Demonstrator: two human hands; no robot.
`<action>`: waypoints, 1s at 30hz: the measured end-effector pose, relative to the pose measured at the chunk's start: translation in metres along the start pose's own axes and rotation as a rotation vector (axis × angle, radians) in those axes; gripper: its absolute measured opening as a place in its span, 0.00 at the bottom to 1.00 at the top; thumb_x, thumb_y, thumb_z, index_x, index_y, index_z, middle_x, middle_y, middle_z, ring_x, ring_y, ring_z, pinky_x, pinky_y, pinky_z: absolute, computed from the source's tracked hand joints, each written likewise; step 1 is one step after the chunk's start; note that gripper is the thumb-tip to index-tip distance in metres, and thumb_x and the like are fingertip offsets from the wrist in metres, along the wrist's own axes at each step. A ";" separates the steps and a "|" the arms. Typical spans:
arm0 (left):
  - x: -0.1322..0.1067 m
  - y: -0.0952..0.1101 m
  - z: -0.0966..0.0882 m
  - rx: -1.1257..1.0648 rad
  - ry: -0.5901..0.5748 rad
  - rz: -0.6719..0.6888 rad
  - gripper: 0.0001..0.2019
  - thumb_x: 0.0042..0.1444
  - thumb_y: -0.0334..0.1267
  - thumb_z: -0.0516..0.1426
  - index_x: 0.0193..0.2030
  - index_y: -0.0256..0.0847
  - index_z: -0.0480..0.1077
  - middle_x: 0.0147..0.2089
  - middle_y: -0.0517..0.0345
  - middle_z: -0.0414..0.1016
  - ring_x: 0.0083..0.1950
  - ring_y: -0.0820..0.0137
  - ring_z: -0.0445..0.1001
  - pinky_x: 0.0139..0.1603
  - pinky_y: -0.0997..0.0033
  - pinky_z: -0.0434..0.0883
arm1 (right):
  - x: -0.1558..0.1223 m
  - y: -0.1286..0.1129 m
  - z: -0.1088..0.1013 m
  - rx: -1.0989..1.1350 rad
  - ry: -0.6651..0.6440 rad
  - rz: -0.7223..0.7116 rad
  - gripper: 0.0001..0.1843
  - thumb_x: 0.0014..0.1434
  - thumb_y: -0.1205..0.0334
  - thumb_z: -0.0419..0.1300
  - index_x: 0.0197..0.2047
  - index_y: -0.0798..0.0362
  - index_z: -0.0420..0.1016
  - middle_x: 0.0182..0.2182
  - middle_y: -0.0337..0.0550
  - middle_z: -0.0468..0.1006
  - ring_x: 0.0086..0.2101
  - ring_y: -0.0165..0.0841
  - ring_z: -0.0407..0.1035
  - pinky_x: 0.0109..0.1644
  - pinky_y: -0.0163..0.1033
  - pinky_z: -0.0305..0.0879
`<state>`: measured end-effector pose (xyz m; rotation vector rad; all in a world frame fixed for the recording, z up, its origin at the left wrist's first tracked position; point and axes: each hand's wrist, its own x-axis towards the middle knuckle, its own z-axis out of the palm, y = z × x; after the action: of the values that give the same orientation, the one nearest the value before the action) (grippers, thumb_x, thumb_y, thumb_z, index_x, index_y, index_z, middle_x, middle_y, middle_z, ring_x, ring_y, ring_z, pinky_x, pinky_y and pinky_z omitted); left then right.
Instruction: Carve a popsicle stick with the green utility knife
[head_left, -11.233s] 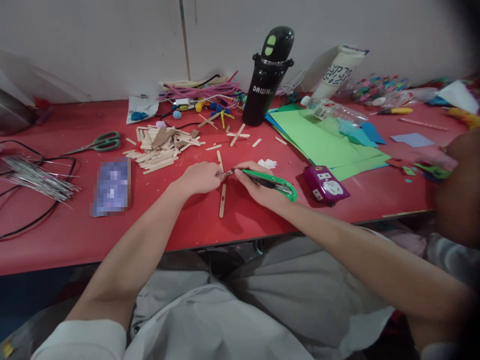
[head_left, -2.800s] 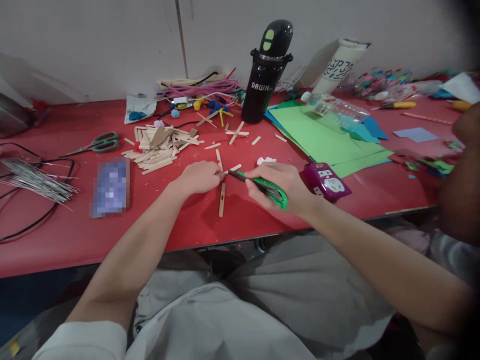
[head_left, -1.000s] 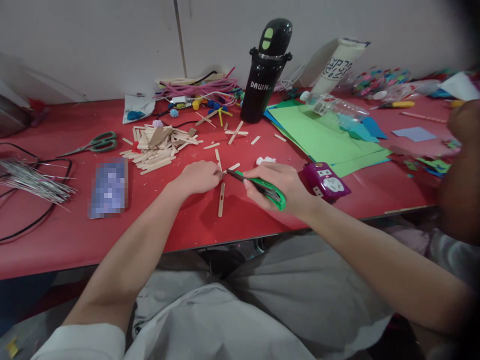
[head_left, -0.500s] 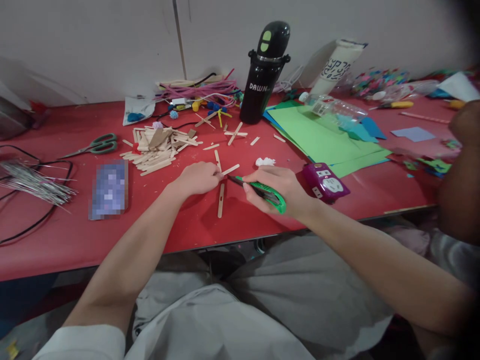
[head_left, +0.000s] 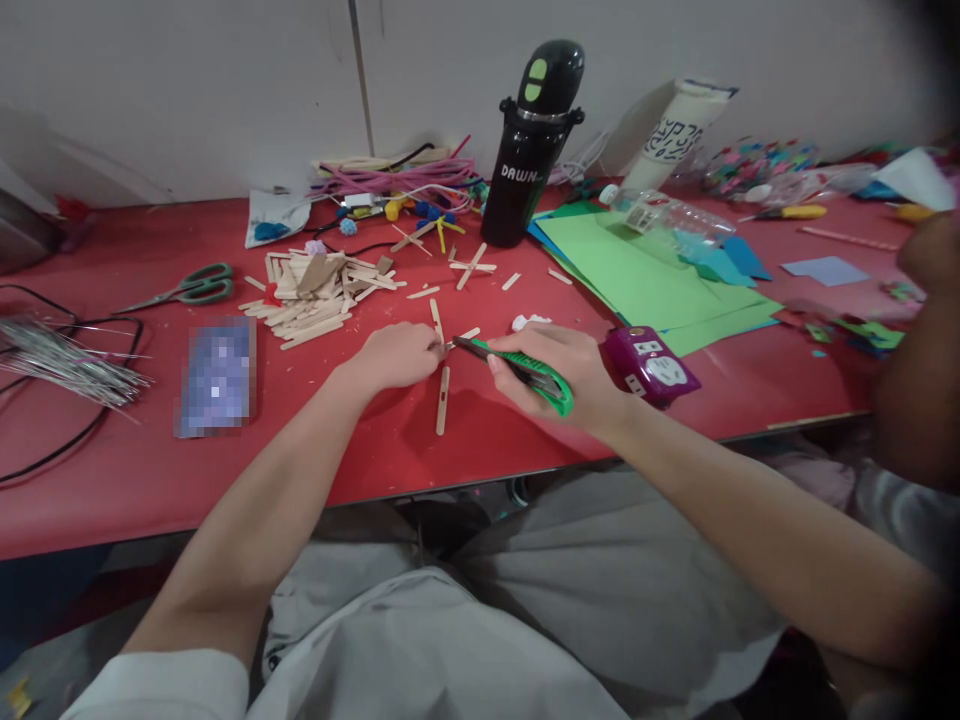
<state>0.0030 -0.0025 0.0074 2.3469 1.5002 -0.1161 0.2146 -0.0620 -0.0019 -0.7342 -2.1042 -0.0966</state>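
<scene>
My right hand (head_left: pixel 577 372) is closed around a green box cutter (head_left: pixel 553 390), whose dark tip points left toward my left fingertips. My left hand (head_left: pixel 399 356) rests low over the table with its fingers pinched on a wooden craft stick (head_left: pixel 470 333); the stick shows only in part past the cutter's tip. Whether the blade touches the stick, I cannot tell. Just beyond my left fingers lies another craft stick (head_left: pixel 436 316), and a craft stick with a notch (head_left: pixel 442 402) lies on the near side.
A heap of craft sticks (head_left: pixel 322 295) lies behind my left hand, with scissors (head_left: pixel 187 288) farther left. A black bottle (head_left: pixel 517 170) stands at the back. To the right are a purple power adapter (head_left: pixel 651 366), green paper sheets (head_left: pixel 637 275) and another person's arm (head_left: pixel 919 350).
The cutter's tip has shifted slightly up and left, across the craft stick at my left fingers, covering more of it. My left hand has barely moved.
</scene>
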 end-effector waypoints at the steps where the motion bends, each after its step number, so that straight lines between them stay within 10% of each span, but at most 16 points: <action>1: 0.000 0.000 0.000 0.000 -0.001 -0.003 0.19 0.65 0.48 0.47 0.41 0.42 0.77 0.49 0.46 0.81 0.48 0.55 0.78 0.44 0.62 0.71 | 0.000 0.000 0.000 0.005 -0.001 -0.005 0.05 0.62 0.68 0.60 0.40 0.48 0.72 0.26 0.38 0.76 0.25 0.32 0.70 0.32 0.38 0.68; 30: -0.001 0.001 -0.001 0.019 -0.007 -0.011 0.21 0.66 0.48 0.46 0.41 0.42 0.78 0.49 0.46 0.81 0.49 0.56 0.78 0.45 0.63 0.71 | 0.001 0.001 -0.002 0.016 -0.024 0.048 0.04 0.64 0.65 0.59 0.40 0.47 0.73 0.26 0.38 0.78 0.26 0.32 0.70 0.33 0.39 0.69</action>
<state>0.0039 -0.0033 0.0084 2.3510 1.5157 -0.1413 0.2160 -0.0618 -0.0001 -0.7790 -2.1059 -0.0447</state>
